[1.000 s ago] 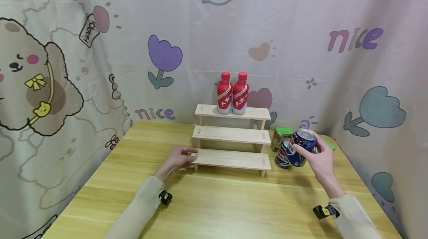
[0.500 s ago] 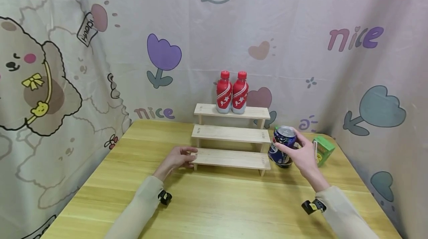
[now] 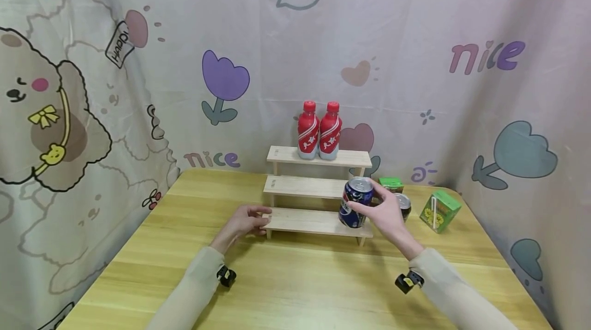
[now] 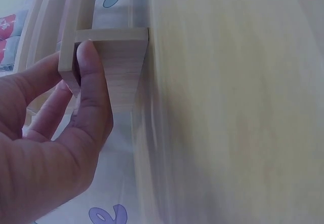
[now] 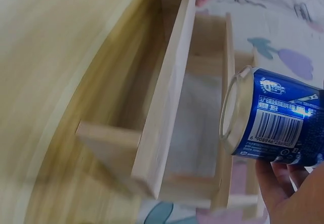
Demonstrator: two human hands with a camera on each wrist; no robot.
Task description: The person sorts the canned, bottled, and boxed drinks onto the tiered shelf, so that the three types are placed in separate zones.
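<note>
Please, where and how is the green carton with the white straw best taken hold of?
Probably by two opposite side faces, from above: the green carton is boxy, its top uncovered, and it stands apart from its neighbours. Avoid pressing the white straw on its side.

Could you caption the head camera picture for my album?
Right hand holds a Pepsi can at a three-tier wooden stand; left hand grips its lowest board; red-capped bottles stand on top.
</note>
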